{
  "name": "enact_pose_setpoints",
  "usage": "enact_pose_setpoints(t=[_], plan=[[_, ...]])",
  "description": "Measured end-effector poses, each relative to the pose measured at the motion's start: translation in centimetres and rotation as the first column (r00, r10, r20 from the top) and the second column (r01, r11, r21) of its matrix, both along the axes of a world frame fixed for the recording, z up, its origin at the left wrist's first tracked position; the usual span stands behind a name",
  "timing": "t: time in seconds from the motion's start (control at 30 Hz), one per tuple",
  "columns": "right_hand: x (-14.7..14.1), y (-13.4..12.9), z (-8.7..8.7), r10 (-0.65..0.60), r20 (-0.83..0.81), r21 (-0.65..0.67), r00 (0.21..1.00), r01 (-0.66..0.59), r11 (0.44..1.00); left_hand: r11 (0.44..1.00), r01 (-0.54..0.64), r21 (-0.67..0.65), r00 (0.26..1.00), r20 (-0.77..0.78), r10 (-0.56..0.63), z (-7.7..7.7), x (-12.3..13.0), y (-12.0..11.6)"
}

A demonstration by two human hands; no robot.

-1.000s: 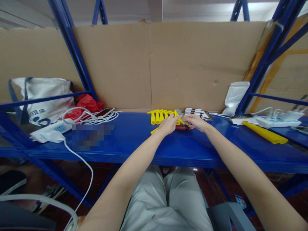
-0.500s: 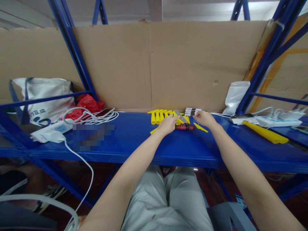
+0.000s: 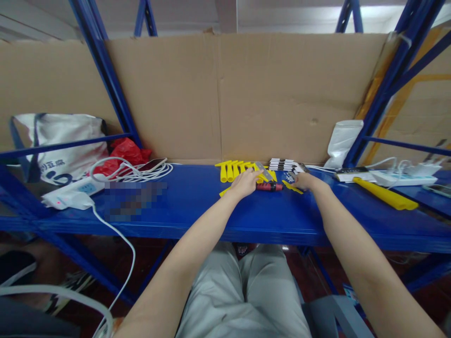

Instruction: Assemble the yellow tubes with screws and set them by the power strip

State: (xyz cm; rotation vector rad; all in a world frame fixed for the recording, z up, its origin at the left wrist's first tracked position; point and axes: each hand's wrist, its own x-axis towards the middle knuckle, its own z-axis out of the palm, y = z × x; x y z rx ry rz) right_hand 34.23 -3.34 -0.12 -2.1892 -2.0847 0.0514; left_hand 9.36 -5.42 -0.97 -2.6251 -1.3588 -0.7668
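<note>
A flat grey piece [image 3: 264, 172] slants among yellow parts [image 3: 230, 172]; a thin yellow strip [image 3: 292, 187] lies rightward.

The person's left hand [image 3: 245, 182] and right hand [image 3: 306, 181] are bare, the forearms [image 3: 193, 244] uncovered as far back as they show. Below the hands, nearer the body, the wearer has pale grey trousers [image 3: 268, 281], loose-fitting, creased at the lap and along the thighs.

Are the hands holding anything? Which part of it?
The left hand seems to touch the near edge of the grey flat piece; the right hand is by a yellow strip. Whether either holds anything can't be told.
</note>
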Motion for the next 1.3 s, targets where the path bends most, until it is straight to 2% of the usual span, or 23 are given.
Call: enact_pose_setpoints(t=[0.1,0.27,0.5,0.8,0.93,1.0,1.07,1.13,1.3], plan=[[-0.8,-1.0,0.7,-0.097,0.032,-0.131,0.995,0.101,0.986,1.000,0.002,-0.007,1.000,-0.008,-0.002,0.0,0.0,-0.1],[-1.7,-2.2,1.4,-0.083,-0.095,-0.176,0.992,0.066,0.982,1.000,-0.004,-0.021,1.000,-0.022,0.003,0.0,0.0,0.0],[-1.8,-2.0,1.0,-0.041,-0.076,-0.103,0.996,0.033,0.994,1.000,0.000,-0.026,0.999,-0.034,-0.001,0.0,0.0,0.0],[-0.4,-1.1,0.3,-0.007,-0.200,-0.091,0.980,-0.011,0.996,1.000,0.020,-0.020,0.999,-0.039,-0.020,-0.2,0.1,0.0],[-0.4,-1.0,0.5,-0.002,-0.157,0.032,0.988,0.007,0.999,0.999,0.015,-0.029,0.997,-0.072,-0.017,-0.3,0.1,0.0],[-0.6,-1.1,0.7,0.000,-0.190,0.090,0.982,0.018,0.996,0.999,0.018,-0.037,0.996,-0.085,-0.021,-0.3,0.1,0.0],[-0.9,-1.2,1.0,0.016,-0.289,0.110,0.957,0.017,0.994,0.999,0.024,-0.042,0.996,-0.089,-0.028,-0.3,0.1,0.0],[-1.4,-1.4,1.3,0.040,-0.434,0.125,0.900,0.017,0.992,0.999,0.032,-0.042,0.995,-0.088,-0.036,-0.4,0.2,0.1],[-3.1,-2.1,1.8,0.097,-0.741,0.153,0.664,0.026,0.988,0.998,0.050,-0.045,0.994,-0.091,-0.054,-0.4,0.2,0.2]])
